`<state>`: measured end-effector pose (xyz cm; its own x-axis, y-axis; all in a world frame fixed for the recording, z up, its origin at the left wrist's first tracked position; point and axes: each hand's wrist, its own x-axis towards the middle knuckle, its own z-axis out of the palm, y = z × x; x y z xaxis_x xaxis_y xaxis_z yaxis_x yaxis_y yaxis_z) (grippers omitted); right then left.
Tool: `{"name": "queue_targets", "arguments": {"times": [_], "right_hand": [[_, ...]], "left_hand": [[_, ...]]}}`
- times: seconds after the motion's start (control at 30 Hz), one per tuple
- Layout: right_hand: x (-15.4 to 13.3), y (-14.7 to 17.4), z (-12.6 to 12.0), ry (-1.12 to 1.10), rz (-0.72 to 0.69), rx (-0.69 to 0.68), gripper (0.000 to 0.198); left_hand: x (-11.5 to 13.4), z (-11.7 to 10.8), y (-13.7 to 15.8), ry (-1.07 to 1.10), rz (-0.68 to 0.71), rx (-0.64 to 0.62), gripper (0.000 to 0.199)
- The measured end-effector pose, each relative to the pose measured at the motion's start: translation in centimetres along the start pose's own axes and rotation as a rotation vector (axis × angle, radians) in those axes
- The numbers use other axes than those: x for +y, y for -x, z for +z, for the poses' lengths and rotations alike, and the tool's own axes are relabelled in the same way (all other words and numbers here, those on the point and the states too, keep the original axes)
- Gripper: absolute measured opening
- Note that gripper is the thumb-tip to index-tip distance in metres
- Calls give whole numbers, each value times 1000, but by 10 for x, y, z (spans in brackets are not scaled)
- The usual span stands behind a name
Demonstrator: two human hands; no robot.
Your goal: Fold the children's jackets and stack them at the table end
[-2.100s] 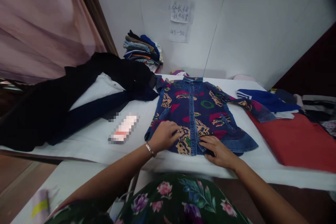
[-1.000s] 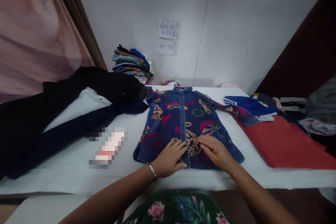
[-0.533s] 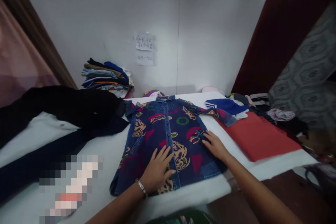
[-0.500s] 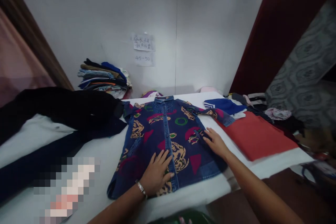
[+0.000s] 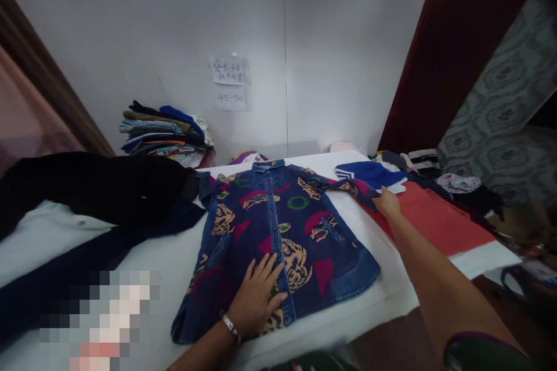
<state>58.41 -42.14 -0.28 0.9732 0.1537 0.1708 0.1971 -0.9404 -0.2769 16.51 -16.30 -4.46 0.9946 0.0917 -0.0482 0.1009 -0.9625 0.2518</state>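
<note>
A dark blue patterned denim shirt (image 5: 256, 232) lies face up on the white table, collar toward the wall and front closed. My left hand (image 5: 256, 295) rests flat on the lower front beside the button strip, fingers spread, a metal bracelet at the wrist. My right hand (image 5: 386, 203) is at the end of the shirt's right-hand sleeve, fingers closed on the cuff. That sleeve stretches over the edge of a folded red cloth (image 5: 439, 220). The other sleeve, at the left, lies partly against dark clothing.
Black garments (image 5: 100, 185) and dark blue trousers (image 5: 87, 261) spread across the left side. A stack of folded clothes (image 5: 167, 133) stands by the wall, below paper notes (image 5: 231, 84). A blue and white garment (image 5: 369, 175) lies behind the red cloth. More clothes (image 5: 459, 184) lie right.
My right hand has moved from the shirt's lower side out to the sleeve cuff and closed on it. The left hand stays flat on the front. The view has shifted slightly.
</note>
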Motion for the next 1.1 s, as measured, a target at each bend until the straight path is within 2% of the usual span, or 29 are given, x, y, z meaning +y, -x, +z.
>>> {"name": "queue_targets", "arguments": {"times": [0.13, 0.33, 0.5, 0.6, 0.67, 0.7, 0.8, 0.9, 1.0, 1.1], "right_hand": [[3, -9, 0, 42, -9, -43, 32], [1, -12, -8, 43, -5, -37, 43], [-18, -8, -31, 11, -110, 74, 35], [-46, 4, -51, -96, -343, 313, 34], [-71, 22, -61, -196, -583, 472, 31], [-83, 33, -64, -230, -705, 510, 29], [-118, 77, -62, -278, -1059, 490, 27], [-144, 123, -45, -333, -1382, 406, 28], [-161, 161, -24, -386, -1564, 316, 28], [-170, 187, -6, -408, -1614, 229, 27]], "left_hand": [[-2, 2, 1, 27, 14, 21, 61], [1, -3, 2, 60, 14, 25, 61], [3, -6, 3, 88, -4, 10, 62], [4, -9, 2, 155, -30, 21, 58], [5, -12, -3, 245, -70, 62, 51], [7, -15, -6, 307, -84, 103, 47], [12, -26, -22, 588, -101, 254, 39], [18, -39, -44, 998, -181, 323, 40], [20, -49, -66, 1485, -306, 267, 47], [20, -50, -83, 1829, -423, 103, 51]]}}
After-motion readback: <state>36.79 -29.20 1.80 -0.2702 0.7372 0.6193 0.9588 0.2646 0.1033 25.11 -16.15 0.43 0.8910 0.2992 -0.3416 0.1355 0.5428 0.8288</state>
